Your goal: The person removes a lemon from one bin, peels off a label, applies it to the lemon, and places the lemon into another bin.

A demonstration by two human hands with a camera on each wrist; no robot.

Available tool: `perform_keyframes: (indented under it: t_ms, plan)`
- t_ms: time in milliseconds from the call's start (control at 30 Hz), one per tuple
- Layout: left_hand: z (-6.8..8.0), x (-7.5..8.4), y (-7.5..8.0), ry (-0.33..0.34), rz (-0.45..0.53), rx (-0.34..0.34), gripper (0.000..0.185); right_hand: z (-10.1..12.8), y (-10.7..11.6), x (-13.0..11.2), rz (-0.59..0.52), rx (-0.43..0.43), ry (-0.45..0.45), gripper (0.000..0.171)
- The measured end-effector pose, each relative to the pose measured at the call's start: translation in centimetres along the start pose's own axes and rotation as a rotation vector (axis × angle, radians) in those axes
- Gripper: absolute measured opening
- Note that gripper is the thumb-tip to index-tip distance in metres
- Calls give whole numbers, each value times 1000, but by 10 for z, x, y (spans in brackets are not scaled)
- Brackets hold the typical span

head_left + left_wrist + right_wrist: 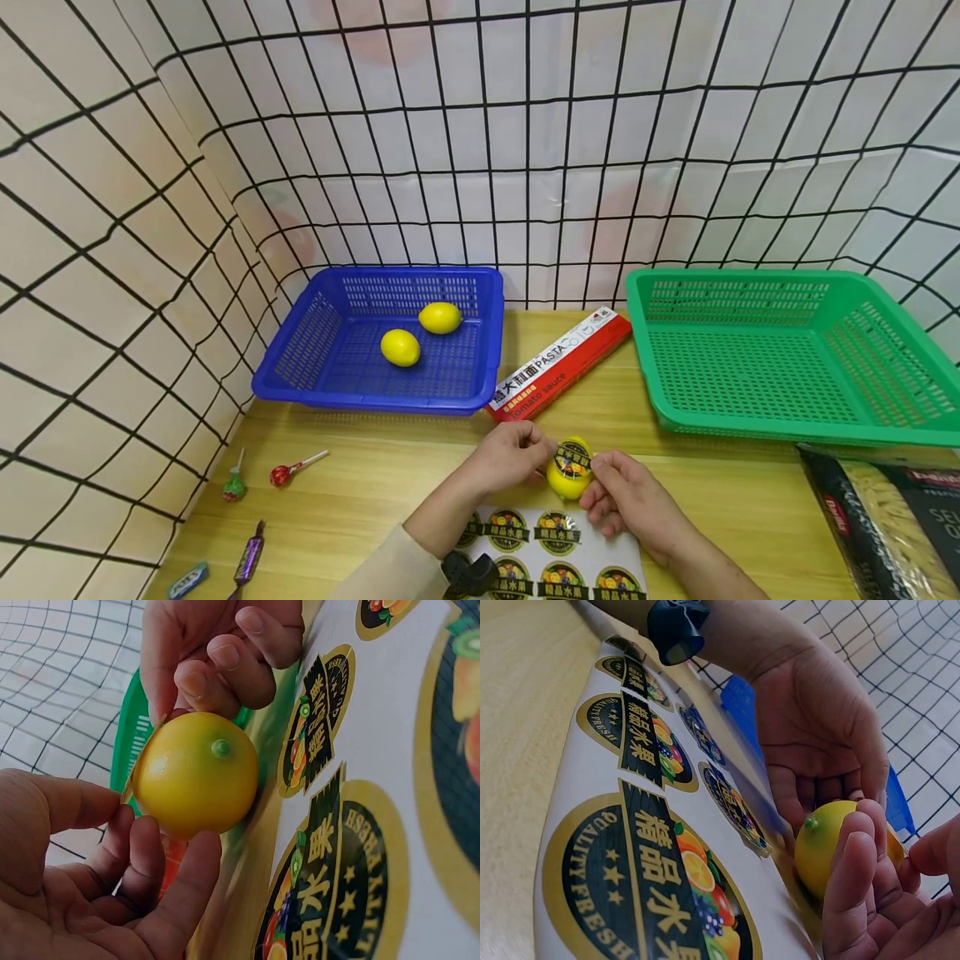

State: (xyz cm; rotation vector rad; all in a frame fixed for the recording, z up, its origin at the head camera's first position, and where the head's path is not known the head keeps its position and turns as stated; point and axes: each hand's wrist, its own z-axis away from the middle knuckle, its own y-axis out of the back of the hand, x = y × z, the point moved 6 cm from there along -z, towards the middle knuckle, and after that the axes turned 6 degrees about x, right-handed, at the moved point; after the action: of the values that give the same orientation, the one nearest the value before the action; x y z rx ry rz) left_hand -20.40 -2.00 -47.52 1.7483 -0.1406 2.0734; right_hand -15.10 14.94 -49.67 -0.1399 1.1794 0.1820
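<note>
A yellow lemon (pixel 567 488) sits on the table between the two hands, with a round black-and-gold fruit sticker (pixel 573 458) over its upper side. My left hand (pixel 510 460) pinches one end of the sticker between thumb and index finger, its other fingers beside the lemon. At the opposite end, my right hand (pixel 628 502) pinches the sticker's edge, and its remaining fingers curl near the fruit. Just in front lies a white sticker sheet (pixel 600 552) bearing several matching labels, partly under the forearms. The lemon's green-tinged tip (pixel 220 748) shows in the left wrist view.
Two lemons (pixel 400 347) lie in a blue basket (pixel 375 402) at back left. A red pasta box (pixel 562 367) leans toward a green basket (pixel 750 429). Lollipops (pixel 280 475) and wrapped sweets (pixel 248 560) lie left; a pasta bag (pixel 885 517) lies right. Black wire grid surrounds the table.
</note>
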Motion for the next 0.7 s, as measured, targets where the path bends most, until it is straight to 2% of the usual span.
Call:
perform_keyframes:
  t_ms: [367, 700]
  plan:
    - [5, 0, 0, 14, 37, -44, 19, 1, -1, -1, 3, -37, 16, 40]
    - [6, 0, -1, 27, 26, -59, 19, 1, 0, 0, 8, -8, 20, 37]
